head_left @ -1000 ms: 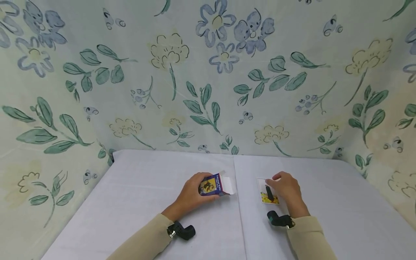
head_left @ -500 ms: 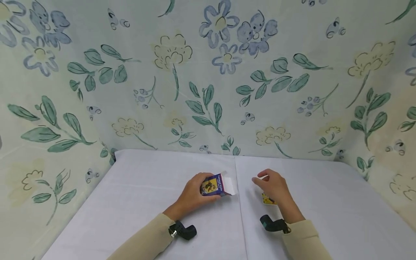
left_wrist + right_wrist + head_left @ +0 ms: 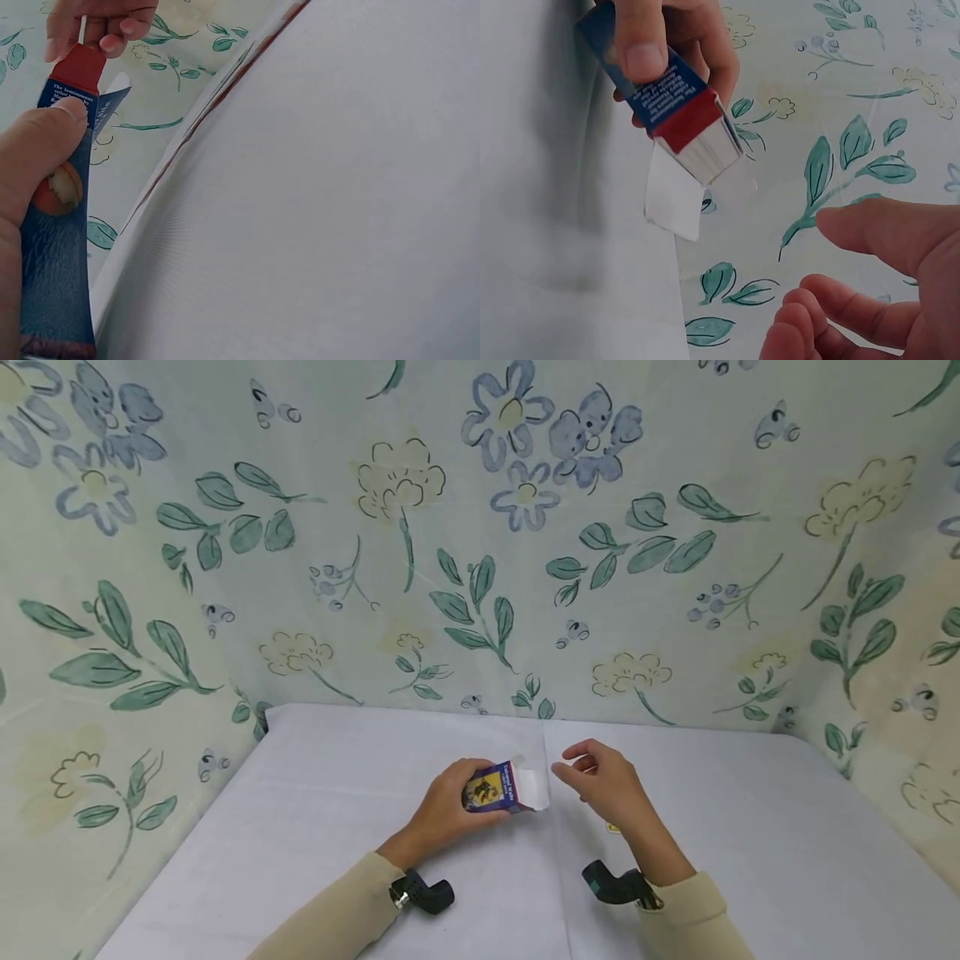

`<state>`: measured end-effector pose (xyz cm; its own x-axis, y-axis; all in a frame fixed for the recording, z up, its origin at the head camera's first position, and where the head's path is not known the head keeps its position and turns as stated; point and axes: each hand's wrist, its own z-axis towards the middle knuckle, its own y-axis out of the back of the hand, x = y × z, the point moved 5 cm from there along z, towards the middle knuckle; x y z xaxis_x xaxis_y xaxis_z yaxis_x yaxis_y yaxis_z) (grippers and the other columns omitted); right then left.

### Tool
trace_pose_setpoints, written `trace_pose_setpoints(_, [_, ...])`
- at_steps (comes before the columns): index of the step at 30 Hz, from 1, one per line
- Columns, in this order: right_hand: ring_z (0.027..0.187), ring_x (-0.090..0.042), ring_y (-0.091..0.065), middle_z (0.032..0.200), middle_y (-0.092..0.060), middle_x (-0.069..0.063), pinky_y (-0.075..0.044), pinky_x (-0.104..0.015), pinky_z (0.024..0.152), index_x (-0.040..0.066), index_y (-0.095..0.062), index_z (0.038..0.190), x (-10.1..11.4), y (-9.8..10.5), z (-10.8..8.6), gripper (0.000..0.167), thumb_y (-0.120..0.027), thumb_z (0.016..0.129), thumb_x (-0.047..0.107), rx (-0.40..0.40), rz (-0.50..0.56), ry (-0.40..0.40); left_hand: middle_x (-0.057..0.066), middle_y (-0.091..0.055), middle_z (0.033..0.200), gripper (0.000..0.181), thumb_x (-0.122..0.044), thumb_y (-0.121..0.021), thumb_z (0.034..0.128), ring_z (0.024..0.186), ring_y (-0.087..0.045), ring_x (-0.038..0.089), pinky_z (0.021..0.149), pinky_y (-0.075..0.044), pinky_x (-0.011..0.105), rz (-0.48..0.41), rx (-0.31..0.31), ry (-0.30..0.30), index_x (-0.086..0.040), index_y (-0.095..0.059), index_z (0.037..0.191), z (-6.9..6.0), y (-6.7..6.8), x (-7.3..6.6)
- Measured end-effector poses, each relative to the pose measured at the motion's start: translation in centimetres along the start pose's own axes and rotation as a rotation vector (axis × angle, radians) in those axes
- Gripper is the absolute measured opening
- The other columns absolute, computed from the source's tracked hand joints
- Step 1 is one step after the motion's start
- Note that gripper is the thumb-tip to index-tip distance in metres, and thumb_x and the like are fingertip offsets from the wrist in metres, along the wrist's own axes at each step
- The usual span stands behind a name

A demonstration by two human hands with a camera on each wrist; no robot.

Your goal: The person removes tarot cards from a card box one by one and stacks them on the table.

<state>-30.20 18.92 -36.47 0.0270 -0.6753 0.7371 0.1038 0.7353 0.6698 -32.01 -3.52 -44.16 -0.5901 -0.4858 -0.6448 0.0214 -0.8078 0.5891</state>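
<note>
Since the earlier frame, the right hand [image 3: 603, 785] has swung left, away from the card [image 3: 613, 828] and toward the box [image 3: 487, 787]. That small blue box sits left of the tablecloth's long crease [image 3: 558, 860], its open end turned right; I cannot tell whether it touches the table [image 3: 315, 810]. A white flap [image 3: 532, 789] juts from that end, its outer edge close to the crease. In the right wrist view, the pale edges of a stack of cards [image 3: 709, 154] show inside the box's mouth.

The left hand [image 3: 442, 802] grips the box by its closed end, thumb along the near side, leaving the mouth uncovered. The right hand is loosely bent, with a moderate gap between thumb and forefinger, its tips just beside the flap but apart from it. Under its wrist, only a yellow corner of the card shows, flat on the table.

White cloth spreads between the two forearms and outward past both sleeves [image 3: 337, 910] to the table's slanting sides. Beyond the hands, a strip of table runs back to the far edge, where the flowered cloth [image 3: 480, 685] rises.
</note>
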Motion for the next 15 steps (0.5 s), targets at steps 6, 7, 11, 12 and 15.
trace_pose_setpoints(6, [0.065,-0.018,-0.056,0.083,-0.059,-0.006,-0.052,-0.030,0.060,0.007,-0.063,0.109,0.9,-0.4,-0.9,0.033,-0.072,0.086,0.029,0.024,0.037,0.052,-0.006,-0.057,0.124,0.073,-0.054,-0.077,0.0745,0.104,-0.051,0.007,0.090,-0.048,0.031,0.014,0.016,0.032,-0.017,-0.052,0.132,-0.1,-0.4,-0.1])
trace_pose_setpoints(7, [0.064,-0.018,-0.056,0.082,-0.059,-0.006,-0.052,-0.030,0.059,0.007,-0.063,0.108,1.0,-0.5,-1.0,0.033,-0.072,0.086,0.029,0.027,0.042,0.057,-0.006,-0.057,0.124,0.073,-0.055,-0.077,0.0747,0.105,-0.051,0.007,0.090,-0.048,0.032,0.017,0.018,0.033,-0.017,-0.052,0.132,-0.1,-0.4,-0.1])
trace_pose_setpoints(11, [0.062,-0.018,-0.055,0.079,-0.058,-0.005,-0.051,-0.029,0.057,0.007,-0.064,0.108,1.6,-0.8,-1.3,0.032,-0.073,0.086,0.028,0.038,0.066,0.079,-0.006,-0.056,0.125,0.073,-0.056,-0.076,0.0752,0.106,-0.051,0.007,0.091,-0.048,0.032,0.020,0.021,0.025,-0.018,-0.051,0.133,-0.2,-0.3,-0.3])
trace_pose_setpoints(12, [0.062,-0.018,-0.055,0.079,-0.058,-0.005,-0.051,-0.029,0.057,0.007,-0.064,0.108,1.7,-0.9,-1.3,0.032,-0.073,0.085,0.028,0.043,0.073,0.084,-0.006,-0.056,0.125,0.073,-0.057,-0.075,0.0755,0.106,-0.051,0.007,0.091,-0.048,0.033,0.020,0.020,0.019,-0.018,-0.051,0.133,-0.2,-0.2,-0.4])
trace_pose_setpoints(15, [0.062,-0.018,-0.055,0.078,-0.057,-0.004,-0.049,-0.028,0.057,0.009,-0.064,0.108,1.9,-1.5,-1.3,0.031,-0.074,0.085,0.027,0.059,0.080,0.090,-0.007,-0.056,0.125,0.073,-0.059,-0.073,0.0754,0.107,-0.051,0.007,0.092,-0.048,0.032,0.015,0.016,0.009,-0.019,-0.051,0.132,-0.2,0.0,-0.5])
